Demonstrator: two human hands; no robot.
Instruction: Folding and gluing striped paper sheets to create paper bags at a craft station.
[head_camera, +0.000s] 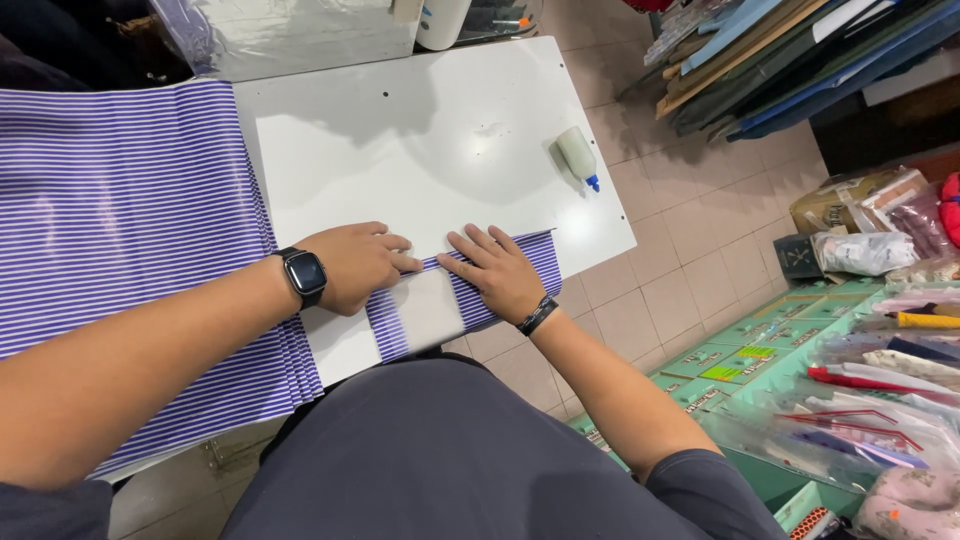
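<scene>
The striped cloth runs off the left edge; the left hand hides its fingertips (curled under); the right-edge packets are cut off.

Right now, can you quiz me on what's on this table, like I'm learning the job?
1. True or false: both hands press flat on the striped strip.
2. Which wrist wears the watch: A left, B right?
3. What lies alone near the table's far right edge?

Key:
1. True: the left hand and right hand lie flat on the striped strip, on the white table.
2. A: the watch is on the left wrist; the right wears a dark band.
3. A small bottle with a blue tip, lying on its side.
</scene>
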